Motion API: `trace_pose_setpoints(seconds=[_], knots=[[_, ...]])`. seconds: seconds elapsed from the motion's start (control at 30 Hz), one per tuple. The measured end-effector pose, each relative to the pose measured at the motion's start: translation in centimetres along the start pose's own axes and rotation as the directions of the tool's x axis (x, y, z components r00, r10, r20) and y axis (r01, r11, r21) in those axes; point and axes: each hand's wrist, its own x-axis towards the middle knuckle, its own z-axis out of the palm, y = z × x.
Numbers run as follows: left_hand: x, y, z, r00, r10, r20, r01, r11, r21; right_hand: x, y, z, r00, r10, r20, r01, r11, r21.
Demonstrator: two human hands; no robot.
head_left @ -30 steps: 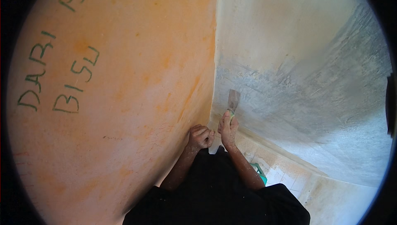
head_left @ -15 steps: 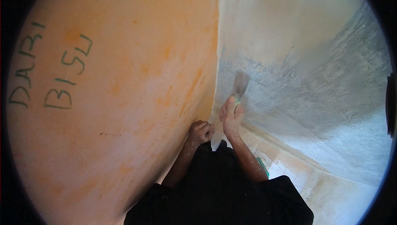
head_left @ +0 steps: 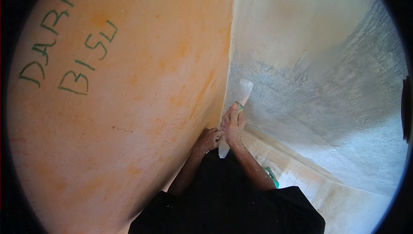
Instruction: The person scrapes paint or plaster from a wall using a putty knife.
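Note:
My right hand (head_left: pixel 233 126) is wrapped round the greenish handle of a putty knife (head_left: pixel 245 88). Its pale blade points up and away, close to the grey patch on the right-hand wall (head_left: pixel 292 74). Just left of it, my left hand (head_left: pixel 211 139) is curled closed beside the corner, near the orange wall (head_left: pixel 129 83). A pale, flat, blade-like piece (head_left: pixel 223 149) sticks out toward me below both hands, apparently from my left hand's grip; its handle is hidden. Whitish dust coats both hands and forearms.
The two walls meet in a vertical corner (head_left: pixel 231 40) ahead of me. Green handwriting (head_left: pixel 81 68) marks the orange wall. At the right, a green object (head_left: pixel 272 177) stands on the tiled floor (head_left: pixel 292 180), partly hidden by my arm.
My right hand has moved slightly left and down with the putty knife, nearer my left hand. The blade, blurred before, now shows sharply. The view has shifted slightly.

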Motion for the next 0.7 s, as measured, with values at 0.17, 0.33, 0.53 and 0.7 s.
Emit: trace_pose_setpoints(seconds=[0.17, 0.33, 0.53, 0.7], knots=[[0.3, -0.7, 0.3, 0.987, -0.158, 0.019, 0.159, 0.976, -0.146, 0.8, 0.4, -1.9, 0.998, -0.066, 0.003, 0.066, 0.991, -0.113], [-0.4, -1.9, 2.1, 0.980, -0.173, 0.093, 0.178, 0.983, -0.046, 0.0, -2.1, 0.7, 0.989, -0.111, 0.097, 0.114, 0.993, -0.025], [1.5, -1.1, 0.0, 0.962, -0.234, 0.139, 0.253, 0.957, -0.140, 0.0, -1.1, 0.1, 0.999, 0.041, 0.026, -0.039, 0.996, -0.080], [2.2, -0.4, -1.0, 0.942, -0.307, 0.137, 0.328, 0.928, -0.175, 0.7, 1.3, -0.9, 0.999, -0.045, -0.018, 0.041, 0.981, -0.189]])
